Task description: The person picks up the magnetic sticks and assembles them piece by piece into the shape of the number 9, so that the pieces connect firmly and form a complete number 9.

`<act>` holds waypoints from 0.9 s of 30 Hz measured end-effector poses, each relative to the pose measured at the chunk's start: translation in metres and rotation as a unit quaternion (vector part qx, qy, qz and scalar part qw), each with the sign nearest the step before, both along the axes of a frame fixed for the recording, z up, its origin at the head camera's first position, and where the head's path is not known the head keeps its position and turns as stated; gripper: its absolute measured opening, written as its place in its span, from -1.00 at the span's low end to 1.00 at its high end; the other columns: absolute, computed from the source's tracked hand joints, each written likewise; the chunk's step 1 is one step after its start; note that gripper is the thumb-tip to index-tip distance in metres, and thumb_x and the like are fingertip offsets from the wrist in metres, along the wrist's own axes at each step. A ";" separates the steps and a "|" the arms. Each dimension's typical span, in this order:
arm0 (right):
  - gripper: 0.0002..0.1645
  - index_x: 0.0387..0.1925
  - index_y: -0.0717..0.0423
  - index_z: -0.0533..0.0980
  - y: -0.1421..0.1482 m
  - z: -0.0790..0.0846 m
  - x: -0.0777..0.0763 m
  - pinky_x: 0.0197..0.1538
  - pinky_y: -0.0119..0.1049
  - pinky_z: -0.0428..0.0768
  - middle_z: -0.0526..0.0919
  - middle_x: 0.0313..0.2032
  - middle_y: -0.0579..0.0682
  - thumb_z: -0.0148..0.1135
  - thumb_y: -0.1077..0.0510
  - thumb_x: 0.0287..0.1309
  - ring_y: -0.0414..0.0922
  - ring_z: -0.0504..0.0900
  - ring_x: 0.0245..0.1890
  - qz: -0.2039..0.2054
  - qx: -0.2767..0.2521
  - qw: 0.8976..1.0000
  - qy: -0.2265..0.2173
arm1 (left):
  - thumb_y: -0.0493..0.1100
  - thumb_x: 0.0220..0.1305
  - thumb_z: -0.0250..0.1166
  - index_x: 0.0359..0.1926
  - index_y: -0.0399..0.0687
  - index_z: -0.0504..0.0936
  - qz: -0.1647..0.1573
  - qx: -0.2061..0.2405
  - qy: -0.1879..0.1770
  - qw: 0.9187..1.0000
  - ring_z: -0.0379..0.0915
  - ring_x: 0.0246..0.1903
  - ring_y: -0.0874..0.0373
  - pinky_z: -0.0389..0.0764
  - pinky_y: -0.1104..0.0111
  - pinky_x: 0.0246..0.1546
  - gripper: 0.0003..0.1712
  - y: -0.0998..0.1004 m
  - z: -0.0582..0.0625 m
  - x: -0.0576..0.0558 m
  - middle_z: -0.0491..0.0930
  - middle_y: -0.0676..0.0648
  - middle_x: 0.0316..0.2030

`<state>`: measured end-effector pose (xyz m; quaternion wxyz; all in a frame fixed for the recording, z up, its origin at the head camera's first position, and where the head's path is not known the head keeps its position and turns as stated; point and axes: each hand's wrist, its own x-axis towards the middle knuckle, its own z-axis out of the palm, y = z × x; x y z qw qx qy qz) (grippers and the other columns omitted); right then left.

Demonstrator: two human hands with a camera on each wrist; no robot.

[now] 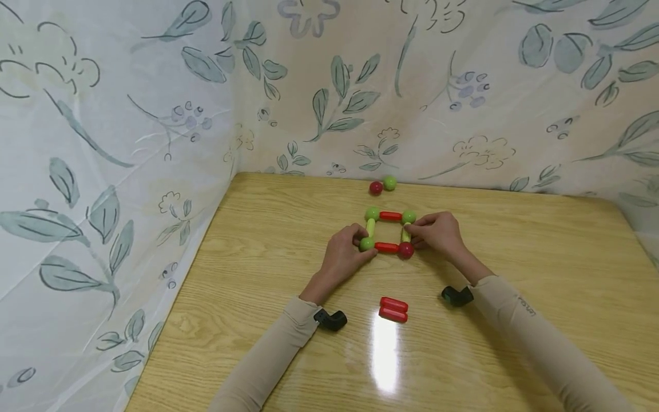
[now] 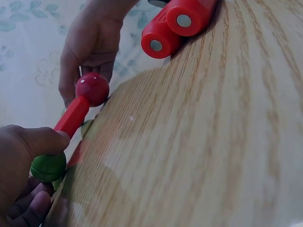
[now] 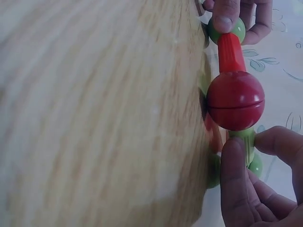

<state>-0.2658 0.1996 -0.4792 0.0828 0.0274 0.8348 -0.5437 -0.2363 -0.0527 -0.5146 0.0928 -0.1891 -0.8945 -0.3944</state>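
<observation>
On the wooden table a square of rods and balls lies between the hands. Its near side is a red rod [image 1: 386,247] joining a green ball [image 1: 367,244] on the left to a dark red ball [image 3: 236,100] on the right. The far red rod [image 1: 390,216] runs between two more green balls. Yellow-green rods form the left and right sides. My left hand [image 1: 341,252] grips the near green ball, its thumb reaching the red rod's end in the left wrist view. With thumb and finger, my right hand [image 1: 440,233] pinches the right yellow-green rod [image 3: 244,142] beside the dark red ball.
Closer to me, two loose red rods [image 1: 393,309] lie side by side, with silvery discs on their ends. A loose dark red ball [image 1: 376,187] and green ball [image 1: 389,182] sit near the table's back edge. Leaf-patterned cloth [image 1: 288,114] hangs behind and to the left.
</observation>
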 end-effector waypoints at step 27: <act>-0.86 -0.27 0.13 0.71 -0.003 0.018 0.074 -0.36 -0.33 0.61 0.71 -0.42 -0.11 0.42 0.13 0.21 -0.15 0.66 -0.41 0.149 0.140 0.964 0.168 | -0.02 0.10 0.55 -0.13 -0.02 0.57 0.005 0.005 -0.010 1.000 0.48 -0.30 0.24 0.51 0.43 -0.30 -0.60 0.001 -0.003 -0.001 0.55 0.07 -0.28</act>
